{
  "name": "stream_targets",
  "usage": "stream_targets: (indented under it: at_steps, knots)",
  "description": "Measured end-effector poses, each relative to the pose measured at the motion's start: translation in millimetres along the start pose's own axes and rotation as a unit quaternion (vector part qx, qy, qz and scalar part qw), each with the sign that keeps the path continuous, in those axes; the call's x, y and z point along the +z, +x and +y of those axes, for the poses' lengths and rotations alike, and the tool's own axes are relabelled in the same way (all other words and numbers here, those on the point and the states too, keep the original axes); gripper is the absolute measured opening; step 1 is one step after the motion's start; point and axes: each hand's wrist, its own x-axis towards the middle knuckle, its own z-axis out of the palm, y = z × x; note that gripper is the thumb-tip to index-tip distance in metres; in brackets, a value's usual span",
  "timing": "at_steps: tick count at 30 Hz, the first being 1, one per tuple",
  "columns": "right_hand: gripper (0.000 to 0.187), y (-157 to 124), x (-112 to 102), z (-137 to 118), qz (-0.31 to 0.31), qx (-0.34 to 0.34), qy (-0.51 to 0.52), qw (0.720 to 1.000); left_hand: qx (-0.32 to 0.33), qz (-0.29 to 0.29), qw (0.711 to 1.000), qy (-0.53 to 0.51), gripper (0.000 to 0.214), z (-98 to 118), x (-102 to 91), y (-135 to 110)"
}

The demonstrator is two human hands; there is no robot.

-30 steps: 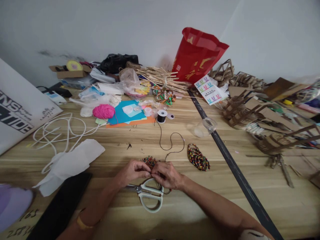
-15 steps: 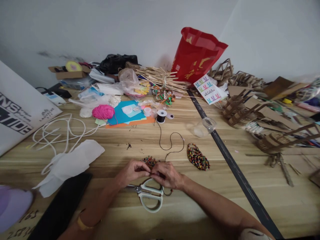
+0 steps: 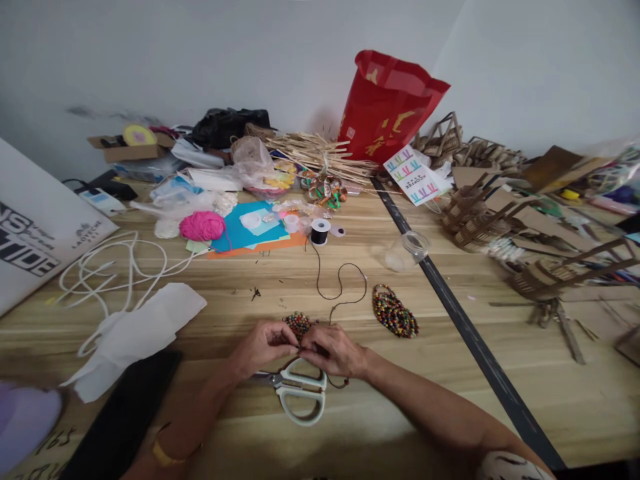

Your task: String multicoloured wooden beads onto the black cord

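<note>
In the head view, my left hand (image 3: pixel 265 348) and my right hand (image 3: pixel 334 351) meet at the fingertips, each pinching a thin dark cord (image 3: pixel 341 296). The pinched bit between them is mostly hidden. This cord winds back to a black spool (image 3: pixel 320 232), and a short length with a bead or two shows below my right hand. White-handled scissors (image 3: pixel 301 395) lie on the table just under both hands. Right behind my fingers sits a small pile of colourful beads (image 3: pixel 298 323), partly covered by them. Strung beads in coiled loops (image 3: pixel 395 311) rest to the right.
A clear plastic cup (image 3: pixel 410 250) lies near a dark strip (image 3: pixel 465 327) crossing the table. White paper (image 3: pixel 145 333), a white cable (image 3: pixel 127 267) and a black flat object (image 3: pixel 123 413) are at left. Pink yarn (image 3: pixel 202 227), a red bag (image 3: pixel 393 107) and woven baskets (image 3: pixel 545 277) stand farther back.
The camera view has shifted slightly. Both hands keep nearly the same pinch, and the cord end below my right hand has moved a little to the right.
</note>
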Motion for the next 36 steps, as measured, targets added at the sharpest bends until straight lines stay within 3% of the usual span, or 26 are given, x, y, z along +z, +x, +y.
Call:
stream_targets:
  at_steps: [27,36]
  knots:
    - [0.017,0.6,-1.5,-0.6,-0.033,-0.019,-0.035,0.999,-0.004,-0.003,0.999,0.049,0.015,7.5,2.5,-2.8]
    - [0.009,4.6,-4.1,-5.1,-0.054,-0.028,-0.051,0.997,0.009,-0.01,0.997,0.077,0.015,10.7,3.6,-2.8]
